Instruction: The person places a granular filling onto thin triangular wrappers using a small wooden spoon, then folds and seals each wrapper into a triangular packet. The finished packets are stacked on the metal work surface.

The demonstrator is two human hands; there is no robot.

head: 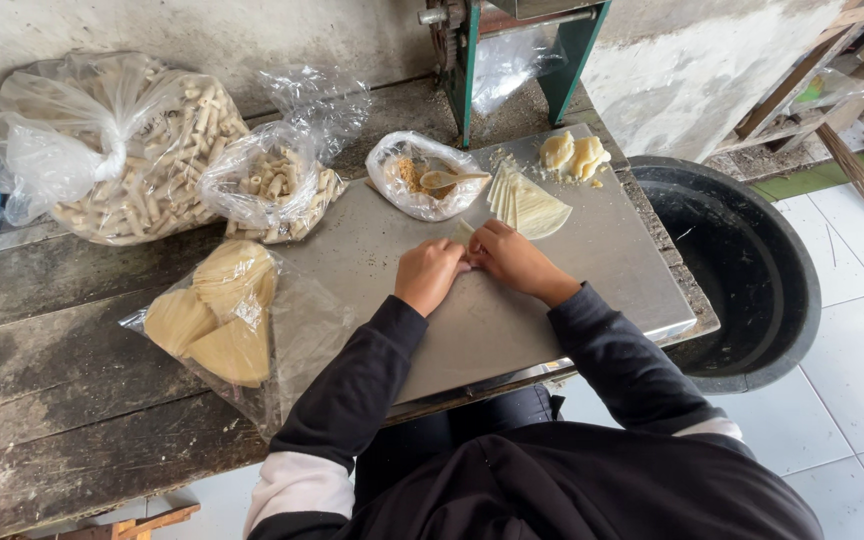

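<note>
1. Wooden planks, dark and worn, made up the workbench [72, 400], on which a steel sheet [572, 290] was laid as the working surface; a black tub [752, 300] stood just beside its right edge.
2. Clear plastic bags were gathered along the left: a large bag of rolled pastry tubes [142, 160], a smaller bag of the same [272, 190], and a flat bag of round wrappers [217, 320].
3. A small open bag of filling [417, 180], with a spoon [452, 178] resting in it, was set near the top of the sheet, beside a fanned stack of cut wrappers [530, 208] and some dough scraps [574, 155].
4. The left hand [430, 275] and right hand [514, 260] were held touching, both curled closed over a small wrapper piece [465, 230] on the sheet; only its pale corner was seen past the fingertips (how firmly it was pinched could not be told).
5. The rolling would be judged best done with even pressure from both hands, the piece being kept flat on the steel so the tube comes out tight and straight.
</note>
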